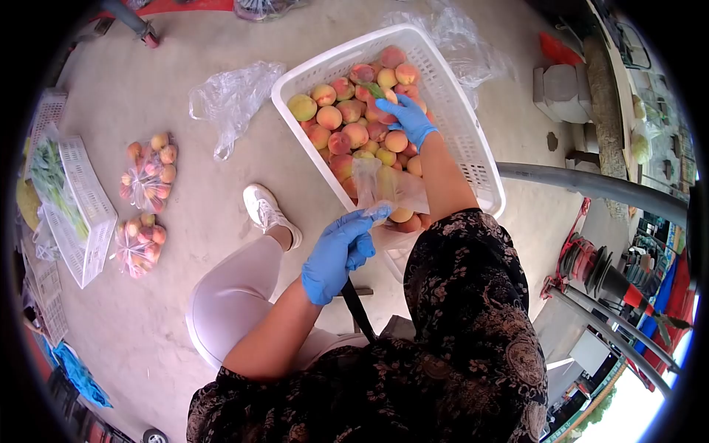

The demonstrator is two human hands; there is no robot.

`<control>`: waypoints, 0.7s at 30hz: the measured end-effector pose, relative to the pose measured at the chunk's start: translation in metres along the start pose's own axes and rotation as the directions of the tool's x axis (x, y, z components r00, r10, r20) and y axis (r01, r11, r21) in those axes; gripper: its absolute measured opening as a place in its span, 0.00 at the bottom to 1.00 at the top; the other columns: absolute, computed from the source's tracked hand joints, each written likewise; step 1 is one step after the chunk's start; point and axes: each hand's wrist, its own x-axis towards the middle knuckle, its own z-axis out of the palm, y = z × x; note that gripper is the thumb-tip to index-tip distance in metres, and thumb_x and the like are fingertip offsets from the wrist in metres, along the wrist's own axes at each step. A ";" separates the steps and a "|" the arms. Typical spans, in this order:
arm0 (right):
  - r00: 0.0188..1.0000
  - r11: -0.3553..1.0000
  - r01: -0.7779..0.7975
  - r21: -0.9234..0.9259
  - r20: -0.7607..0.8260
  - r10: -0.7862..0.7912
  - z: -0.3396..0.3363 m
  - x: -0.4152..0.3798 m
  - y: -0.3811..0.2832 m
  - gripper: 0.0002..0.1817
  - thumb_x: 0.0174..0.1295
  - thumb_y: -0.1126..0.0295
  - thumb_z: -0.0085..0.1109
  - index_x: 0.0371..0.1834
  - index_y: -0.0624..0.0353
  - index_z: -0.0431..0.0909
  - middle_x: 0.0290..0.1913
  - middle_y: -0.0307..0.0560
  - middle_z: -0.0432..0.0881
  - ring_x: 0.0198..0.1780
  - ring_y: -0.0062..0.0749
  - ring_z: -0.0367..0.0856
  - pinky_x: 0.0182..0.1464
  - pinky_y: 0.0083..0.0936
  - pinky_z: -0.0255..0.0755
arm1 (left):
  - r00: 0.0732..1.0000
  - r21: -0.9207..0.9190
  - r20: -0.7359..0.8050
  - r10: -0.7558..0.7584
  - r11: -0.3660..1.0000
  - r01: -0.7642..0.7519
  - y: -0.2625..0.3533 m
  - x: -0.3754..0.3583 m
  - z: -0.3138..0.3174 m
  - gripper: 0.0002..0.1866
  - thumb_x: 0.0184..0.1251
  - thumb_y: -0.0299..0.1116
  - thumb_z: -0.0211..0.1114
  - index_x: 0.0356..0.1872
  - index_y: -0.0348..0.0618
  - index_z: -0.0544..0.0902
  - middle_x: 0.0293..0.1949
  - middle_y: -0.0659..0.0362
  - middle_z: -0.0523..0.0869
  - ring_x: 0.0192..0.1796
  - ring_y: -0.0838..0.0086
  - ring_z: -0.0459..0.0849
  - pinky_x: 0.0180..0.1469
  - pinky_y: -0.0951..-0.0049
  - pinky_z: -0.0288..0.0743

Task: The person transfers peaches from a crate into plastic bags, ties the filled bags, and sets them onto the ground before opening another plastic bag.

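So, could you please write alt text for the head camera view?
A person's gloved right hand reaches into a white basket of peaches, while the gloved left hand holds a clear plastic bag. Two filled bags of peaches lie on the concrete floor.

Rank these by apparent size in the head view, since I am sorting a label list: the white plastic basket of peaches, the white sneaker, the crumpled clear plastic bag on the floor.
1. White plastic basket.
2. Crumpled clear plastic bag.
3. White sneaker.
The fisheye lens distorts things near the edges, so the order of the last two is less sure.

Blue gloves [340, 255] — dark patterned top [458, 347]
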 end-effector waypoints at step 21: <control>0.916 0.703 0.394 -0.591 0.194 -0.351 0.024 -0.240 -0.002 0.15 0.52 0.64 0.59 0.41 0.60 0.76 0.32 0.53 0.79 0.35 0.45 0.79 0.41 0.34 0.72 | 0.997 -0.101 0.073 0.028 0.995 -0.021 -0.011 -0.005 0.013 0.21 0.65 0.38 0.52 0.58 0.44 0.71 0.17 0.71 0.61 0.15 0.87 0.53 0.19 0.85 0.47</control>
